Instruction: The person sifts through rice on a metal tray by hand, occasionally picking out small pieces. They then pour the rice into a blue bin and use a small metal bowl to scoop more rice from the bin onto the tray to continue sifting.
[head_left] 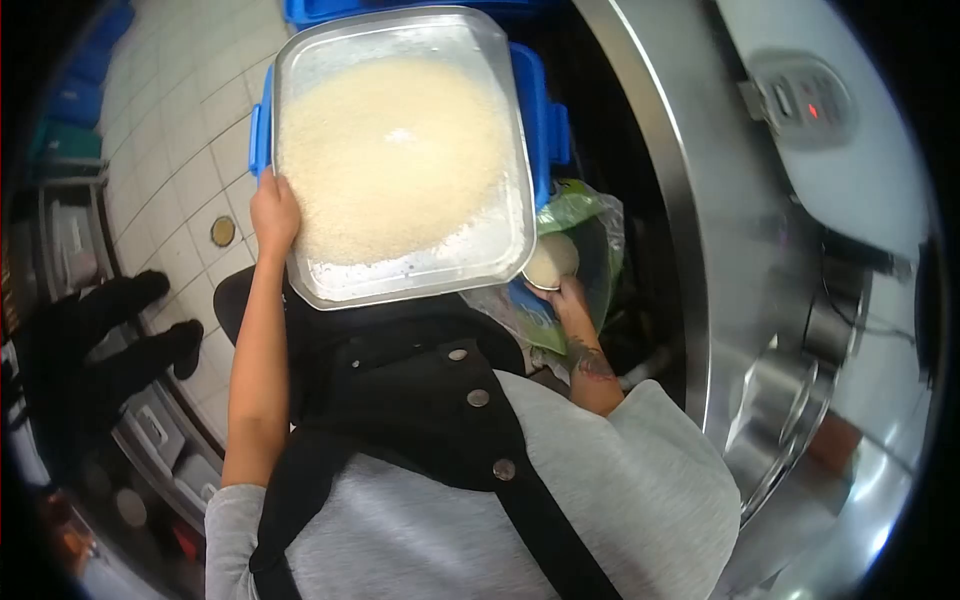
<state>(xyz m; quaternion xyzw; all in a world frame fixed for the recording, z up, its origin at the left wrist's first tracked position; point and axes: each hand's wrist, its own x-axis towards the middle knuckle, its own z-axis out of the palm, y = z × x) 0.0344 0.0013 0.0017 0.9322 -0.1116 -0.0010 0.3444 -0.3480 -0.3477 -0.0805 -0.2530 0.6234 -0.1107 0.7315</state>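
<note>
A rectangular metal tray (440, 278) carries a broad, spread heap of pale grains (390, 160) that look like rice. My left hand (275, 215) is closed on the tray's left edge. Under the tray is a blue plastic bin (545, 120), mostly covered by it. Beside the tray's lower right corner, my right hand (567, 292) is closed around a small round bowl (541, 287) filled with the same kind of grains. The bowl is over the mouth of a green and clear plastic bag (595, 225). The bag's contents are largely hidden.
A stainless steel counter (690, 200) runs along the right, bearing a digital scale (800, 105) with a red light and metal pans (770, 410). Another person's dark-clothed legs (120, 300) stand at left on the tiled floor (190, 180), near a shelf with lidded containers (160, 430).
</note>
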